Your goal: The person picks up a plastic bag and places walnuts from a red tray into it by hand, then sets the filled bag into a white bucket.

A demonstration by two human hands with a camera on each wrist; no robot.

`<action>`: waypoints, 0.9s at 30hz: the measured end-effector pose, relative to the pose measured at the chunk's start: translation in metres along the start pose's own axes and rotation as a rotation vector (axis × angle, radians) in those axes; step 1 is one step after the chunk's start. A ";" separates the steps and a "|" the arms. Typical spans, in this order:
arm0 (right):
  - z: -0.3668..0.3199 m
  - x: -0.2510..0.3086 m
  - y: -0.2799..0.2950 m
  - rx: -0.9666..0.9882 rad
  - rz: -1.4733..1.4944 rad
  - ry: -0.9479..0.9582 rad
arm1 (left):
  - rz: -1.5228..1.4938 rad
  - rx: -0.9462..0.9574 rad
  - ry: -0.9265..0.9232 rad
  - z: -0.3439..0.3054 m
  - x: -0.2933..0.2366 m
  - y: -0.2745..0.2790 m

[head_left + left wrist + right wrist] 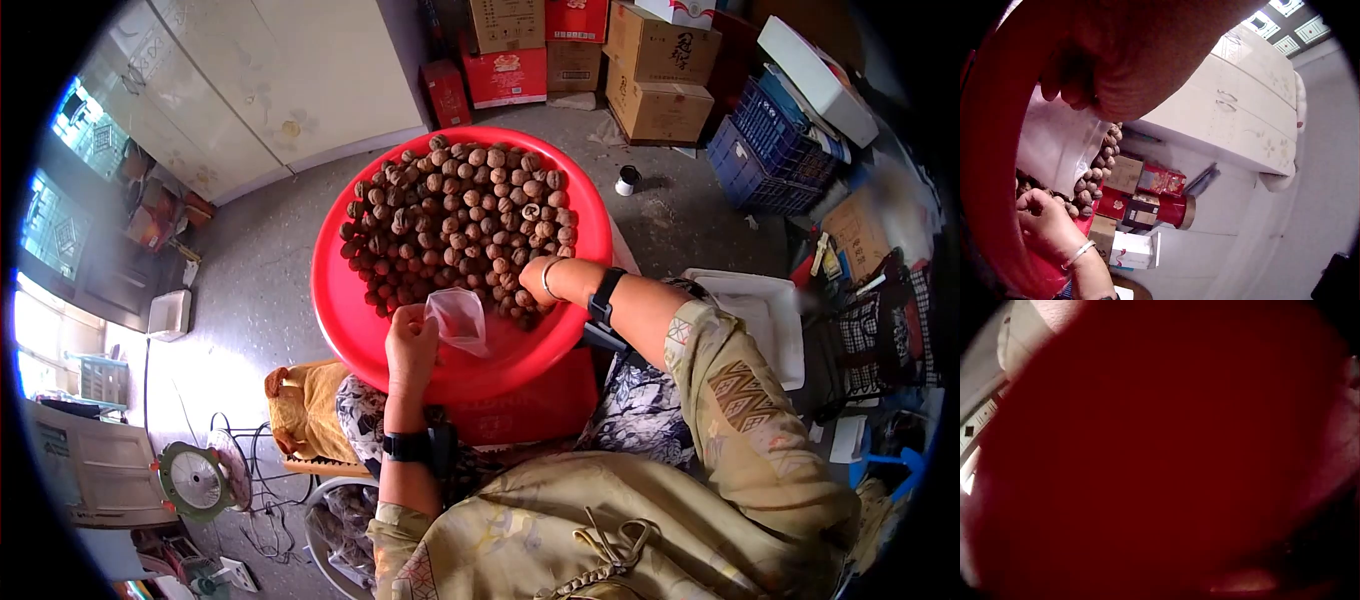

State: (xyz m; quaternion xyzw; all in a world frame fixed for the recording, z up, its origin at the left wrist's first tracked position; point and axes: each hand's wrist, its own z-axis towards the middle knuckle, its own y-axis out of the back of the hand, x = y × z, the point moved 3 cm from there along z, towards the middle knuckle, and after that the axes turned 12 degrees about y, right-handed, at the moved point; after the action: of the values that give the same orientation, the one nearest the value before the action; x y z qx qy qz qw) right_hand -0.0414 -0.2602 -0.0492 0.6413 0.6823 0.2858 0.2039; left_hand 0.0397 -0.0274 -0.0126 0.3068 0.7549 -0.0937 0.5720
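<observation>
A wide red plastic basin (340,300) holds a heap of brown walnuts (450,215). My left hand (411,345), over the basin's near left side, pinches the edge of a clear plastic bag (458,318). The bag hangs with its mouth spread, and no walnuts show in it. In the left wrist view the bag (1060,147) droops below the left hand's fingers. My right hand (545,280) reaches into the near right of the heap, its fingers curled down among the walnuts. Whether it grips one I cannot tell. Blurred dark red fills most of the right wrist view.
The basin stands on a red box (520,400) between the person's knees. A white tray (790,340) lies to the right. Cardboard boxes (660,70) and blue crates (770,140) are stacked behind. A small cup (627,180) and a fan (195,480) stand on the floor.
</observation>
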 end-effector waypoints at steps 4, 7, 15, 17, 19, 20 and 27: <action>0.011 -0.001 -0.008 0.065 0.013 -0.142 | 0.005 0.001 -0.010 0.003 0.003 0.000; 0.016 -0.004 -0.012 -0.013 0.005 -0.098 | -0.008 0.007 -0.022 0.003 0.003 0.001; -0.029 0.013 0.029 -0.530 0.279 0.074 | -0.013 0.013 -0.030 0.004 0.002 0.000; -0.035 0.014 0.036 -0.669 0.366 0.125 | -0.006 0.007 -0.023 0.001 -0.001 -0.001; -0.033 0.011 0.041 -0.903 0.447 0.205 | 0.000 0.004 -0.017 0.000 -0.003 -0.001; -0.030 0.009 0.040 -0.903 0.448 0.205 | -0.003 0.009 -0.022 -0.001 -0.003 -0.002; -0.062 0.028 0.068 -1.079 0.831 0.343 | -0.034 0.056 -0.007 0.003 0.000 -0.002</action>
State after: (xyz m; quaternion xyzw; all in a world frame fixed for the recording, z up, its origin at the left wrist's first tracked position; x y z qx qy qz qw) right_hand -0.0322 -0.2391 0.0441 0.6040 0.1662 0.7359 0.2570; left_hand 0.0405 -0.0309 -0.0138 0.3096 0.7552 -0.1254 0.5640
